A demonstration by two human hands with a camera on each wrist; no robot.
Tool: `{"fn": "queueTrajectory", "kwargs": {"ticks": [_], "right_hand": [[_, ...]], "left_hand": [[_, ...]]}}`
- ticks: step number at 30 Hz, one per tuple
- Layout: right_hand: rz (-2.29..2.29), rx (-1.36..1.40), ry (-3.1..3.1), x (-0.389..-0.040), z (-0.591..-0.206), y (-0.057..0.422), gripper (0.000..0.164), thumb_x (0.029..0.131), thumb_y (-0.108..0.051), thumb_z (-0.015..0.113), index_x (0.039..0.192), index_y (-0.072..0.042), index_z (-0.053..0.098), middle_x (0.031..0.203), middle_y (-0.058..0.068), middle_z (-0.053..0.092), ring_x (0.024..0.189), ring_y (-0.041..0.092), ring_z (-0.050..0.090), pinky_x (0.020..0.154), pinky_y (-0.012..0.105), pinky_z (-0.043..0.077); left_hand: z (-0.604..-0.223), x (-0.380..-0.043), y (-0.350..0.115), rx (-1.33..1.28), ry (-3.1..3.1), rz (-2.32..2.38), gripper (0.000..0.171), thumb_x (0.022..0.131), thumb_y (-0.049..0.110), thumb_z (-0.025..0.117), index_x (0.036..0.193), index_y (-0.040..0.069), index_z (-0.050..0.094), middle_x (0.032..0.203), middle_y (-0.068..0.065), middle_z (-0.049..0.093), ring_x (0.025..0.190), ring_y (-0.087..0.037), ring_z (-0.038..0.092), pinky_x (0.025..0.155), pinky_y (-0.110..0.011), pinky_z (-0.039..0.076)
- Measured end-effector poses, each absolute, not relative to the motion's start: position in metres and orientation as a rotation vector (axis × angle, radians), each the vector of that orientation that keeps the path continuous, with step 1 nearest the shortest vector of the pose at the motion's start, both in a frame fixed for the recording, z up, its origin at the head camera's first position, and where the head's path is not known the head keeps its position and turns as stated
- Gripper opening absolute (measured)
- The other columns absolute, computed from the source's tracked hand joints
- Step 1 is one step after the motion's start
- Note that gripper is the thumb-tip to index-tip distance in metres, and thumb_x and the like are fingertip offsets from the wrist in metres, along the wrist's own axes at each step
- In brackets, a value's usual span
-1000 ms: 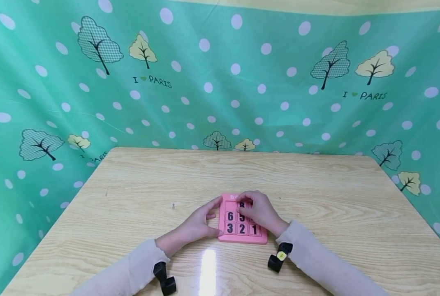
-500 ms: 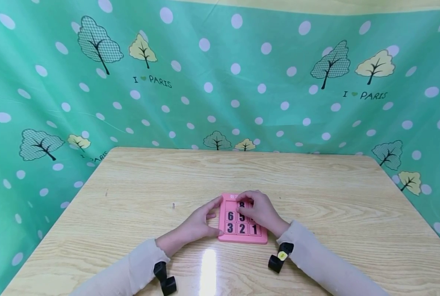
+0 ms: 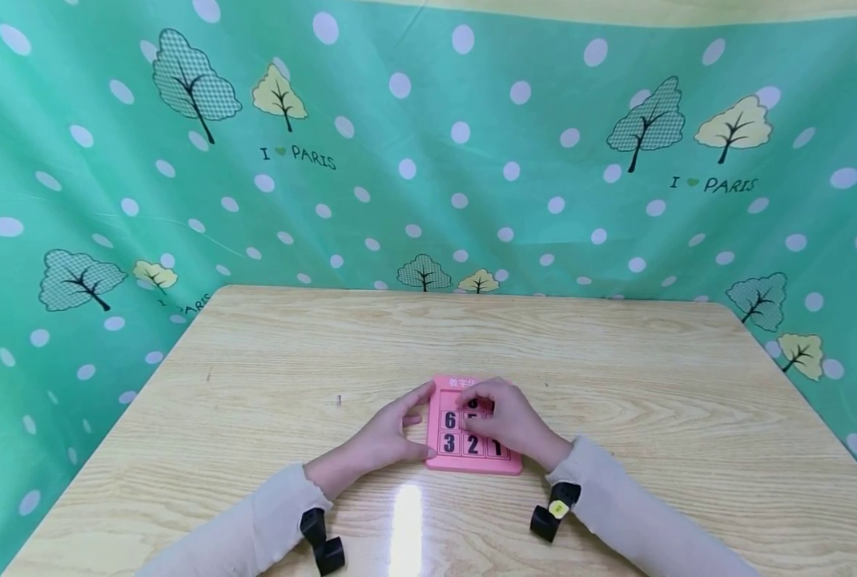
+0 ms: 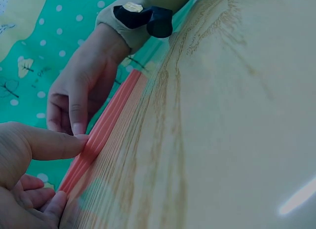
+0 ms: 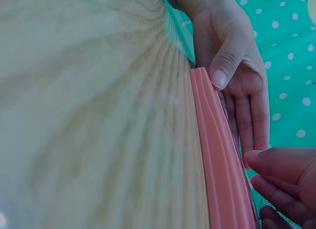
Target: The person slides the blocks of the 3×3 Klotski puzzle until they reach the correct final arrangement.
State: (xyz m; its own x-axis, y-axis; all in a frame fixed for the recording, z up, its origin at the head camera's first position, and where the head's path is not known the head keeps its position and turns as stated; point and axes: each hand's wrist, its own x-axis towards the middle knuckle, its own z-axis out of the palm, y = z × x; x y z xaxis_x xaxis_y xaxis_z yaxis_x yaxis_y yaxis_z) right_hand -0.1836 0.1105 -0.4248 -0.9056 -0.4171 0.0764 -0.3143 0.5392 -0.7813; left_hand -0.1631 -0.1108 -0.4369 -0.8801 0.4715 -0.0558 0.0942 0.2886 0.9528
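A pink sliding number puzzle (image 3: 473,465) lies flat on the wooden table in the head view. Its bottom row reads 3, 2, 1; a 6 shows above the 3, and the top-left cell has no tile. The left hand (image 3: 378,437) holds the puzzle's left side, thumb at the lower corner and forefinger near the upper one. Over the middle and right tiles is the right hand (image 3: 508,417), its thumb and forefinger bent and apart, hiding several numbers. The right wrist view shows a gap between that thumb (image 5: 276,162) and forefinger (image 5: 274,192), with nothing between them.
The wooden table (image 3: 313,344) spreads around the puzzle. A green dotted curtain (image 3: 428,160) hangs behind and beside it. Both wrists wear black cameras, the left camera (image 3: 323,545) and the right camera (image 3: 553,513), near the tabletop.
The right hand has shifted slightly towards the person and to the right, uncovering more of the printed heading and covering more of the 5 and 1. The left hand stays at the puzzle's edge.
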Motion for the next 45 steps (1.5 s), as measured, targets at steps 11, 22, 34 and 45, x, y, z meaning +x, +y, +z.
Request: {"fn": "queueTrajectory", "kwargs": {"ticks": [11, 22, 34, 45], "right_hand": [[-1.300, -0.673, 2.626, -0.183, -0.428, 0.111, 0.021, 0.077, -0.010, 0.076, 0.097, -0.016, 0.071, 0.098, -0.007, 0.063, 0.098, 0.014, 0.051, 0.087, 0.034, 0.045], [-1.287, -0.639, 2.655, -0.183, -0.426, 0.108, 0.023, 0.077, -0.009, 0.075, 0.098, -0.016, 0.071, 0.099, -0.006, 0.062, 0.098, 0.014, 0.050, 0.087, 0.034, 0.045], [-1.350, -0.620, 2.680, -0.191, -0.429, 0.107, 0.024, 0.077, -0.008, 0.074, 0.100, -0.014, 0.071, 0.100, -0.001, 0.062, 0.094, 0.017, 0.052, 0.084, 0.031, 0.047], [-1.372, -0.580, 2.691, -0.198, -0.430, 0.106, 0.024, 0.078, -0.007, 0.074, 0.100, -0.015, 0.071, 0.098, -0.003, 0.064, 0.094, 0.016, 0.053, 0.085, 0.033, 0.048]], "left_hand": [[-0.438, -0.164, -0.110, 0.517, 2.233, 1.627, 0.097, 0.068, 0.000, 0.075, 0.149, 0.005, 0.022, 0.150, -0.015, 0.031, 0.130, -0.034, 0.039, 0.110, -0.045, 0.034], [-0.437, -0.163, -0.110, 0.513, 2.233, 1.623, 0.096, 0.069, 0.000, 0.075, 0.149, 0.006, 0.023, 0.150, -0.015, 0.031, 0.129, -0.035, 0.040, 0.109, -0.045, 0.035], [-0.437, -0.162, -0.111, 0.511, 2.228, 1.625, 0.096, 0.069, 0.000, 0.075, 0.149, 0.006, 0.023, 0.150, -0.015, 0.031, 0.130, -0.035, 0.039, 0.110, -0.045, 0.034], [-0.437, -0.162, -0.111, 0.523, 2.220, 1.639, 0.094, 0.070, 0.000, 0.075, 0.149, 0.005, 0.023, 0.150, -0.016, 0.031, 0.130, -0.035, 0.039, 0.110, -0.046, 0.033]]}}
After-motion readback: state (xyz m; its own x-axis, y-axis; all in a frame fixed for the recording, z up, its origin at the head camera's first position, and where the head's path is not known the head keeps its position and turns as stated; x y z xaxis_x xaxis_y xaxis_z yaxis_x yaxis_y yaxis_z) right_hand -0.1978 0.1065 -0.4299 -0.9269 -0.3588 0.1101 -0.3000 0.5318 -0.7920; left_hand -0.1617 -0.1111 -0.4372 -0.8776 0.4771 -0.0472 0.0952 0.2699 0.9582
